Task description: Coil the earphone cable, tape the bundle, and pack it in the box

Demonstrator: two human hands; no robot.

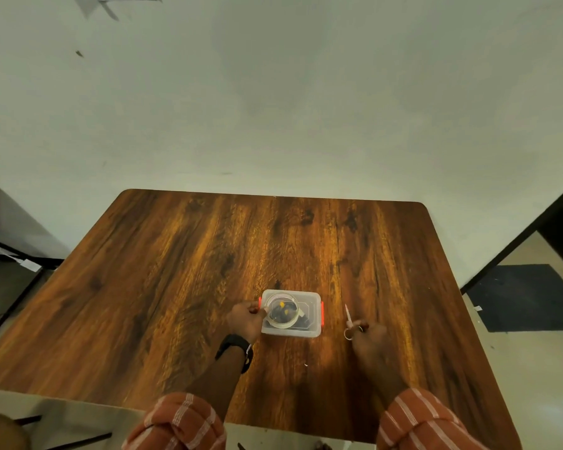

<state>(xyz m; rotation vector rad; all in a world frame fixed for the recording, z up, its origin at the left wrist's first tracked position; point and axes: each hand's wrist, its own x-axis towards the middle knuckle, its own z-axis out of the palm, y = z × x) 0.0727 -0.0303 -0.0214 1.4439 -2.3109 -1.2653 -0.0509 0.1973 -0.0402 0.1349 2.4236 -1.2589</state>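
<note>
- the wooden surface (189, 271) carries everything, all near my edge.
- the clear box (309, 331) with red clips sits between my hands, dark earphones (281, 311) inside.
- my left hand (245, 319) grips the tape roll (283, 310) over the box.
- my right hand (369, 336) is closed on small scissors (348, 319), apart from the box.

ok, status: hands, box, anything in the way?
Left hand holding tape roll over the box. Right hand gripping scissors beside it. Box lidded, dark contents inside. Nothing in the way.

clear box (291, 331) on table, dark earphone bundle (281, 314) inside
</note>
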